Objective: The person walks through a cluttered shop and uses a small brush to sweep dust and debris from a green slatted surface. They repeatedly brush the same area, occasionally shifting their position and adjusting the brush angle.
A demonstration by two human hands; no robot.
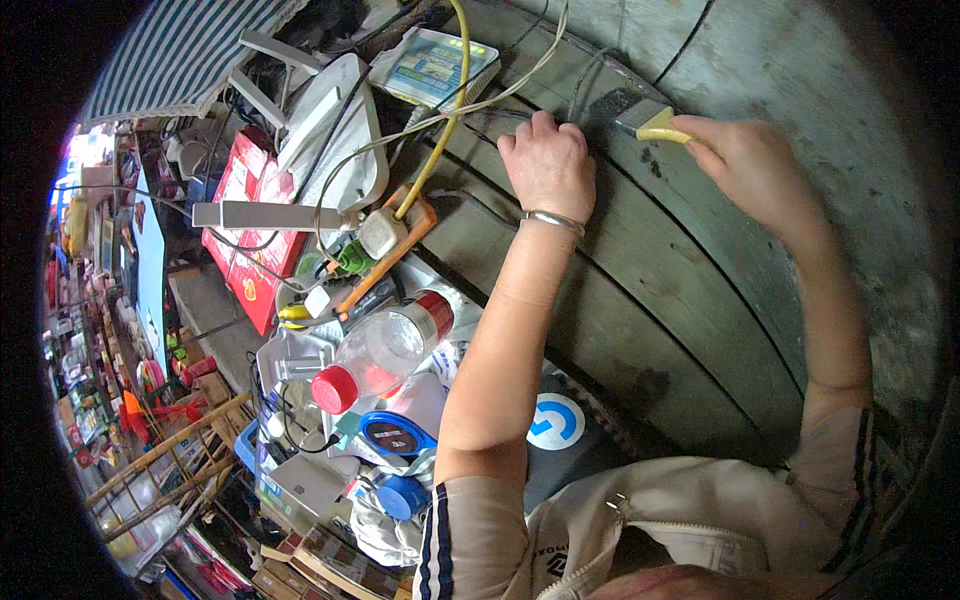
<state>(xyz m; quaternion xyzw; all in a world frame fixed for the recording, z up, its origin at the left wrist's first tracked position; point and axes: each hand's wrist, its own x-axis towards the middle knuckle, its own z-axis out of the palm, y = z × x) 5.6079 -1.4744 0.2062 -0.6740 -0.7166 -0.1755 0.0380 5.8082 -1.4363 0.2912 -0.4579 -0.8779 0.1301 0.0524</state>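
My right hand (739, 165) grips the yellow handle of a flat paintbrush (649, 120). Its dark bristles touch or hover just over the grey-green wooden boards (637, 262), near the wall. My left hand (551, 165), with a metal bangle at the wrist, is curled beside a thin grey cable at the boards; its fingertips are hidden, so whether it holds the cable cannot be told. Left of it, pale cables and a yellow cable (433, 169) run past a white box with green lights (435, 67).
A white router (345, 135) with antennas lies over a red box (259, 262). An orange-edged power strip (390, 251) holds several plugs. Below it are a clear plastic bottle (386, 345) with a red cap and a blue lid (403, 497). A wall (795, 67) borders the boards.
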